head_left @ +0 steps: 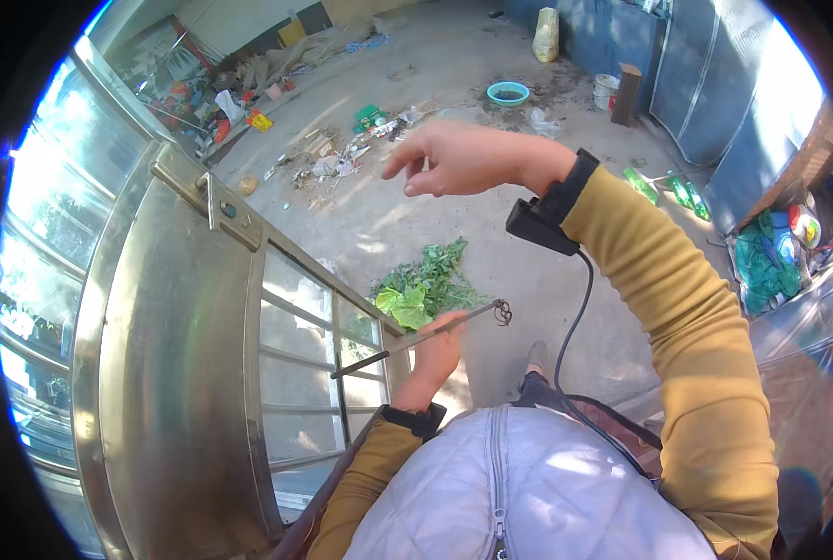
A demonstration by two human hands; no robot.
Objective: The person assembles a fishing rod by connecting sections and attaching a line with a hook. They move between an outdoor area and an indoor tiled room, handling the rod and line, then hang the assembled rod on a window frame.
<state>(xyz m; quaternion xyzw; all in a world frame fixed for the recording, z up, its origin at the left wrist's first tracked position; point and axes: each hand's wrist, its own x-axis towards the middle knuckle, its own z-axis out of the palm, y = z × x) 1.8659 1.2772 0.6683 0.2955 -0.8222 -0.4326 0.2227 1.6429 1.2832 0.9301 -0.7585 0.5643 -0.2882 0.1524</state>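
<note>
My left hand (438,350) is closed around a thin metal rod (407,346). The rod has a dark grip at its left end and a curled wire-like tip at its right end. It slants upward to the right, in front of the metal door's barred panel. My right hand (468,161) is raised in mid-air, fingers loosely curved toward the left, thumb apart, nothing in it. To the left of both hands stands the metal-framed door (169,373), with its lock plate and handle (230,213). A heap of green leaves (426,285) lies on the ground just beyond my left hand.
Scattered rubbish (328,163) lies farther off to the left. A turquoise basin (508,93) sits on the concrete near blue metal panels (706,84). A white bucket (606,91), green bottles (687,196) and a bag of waste (766,261) are at the right.
</note>
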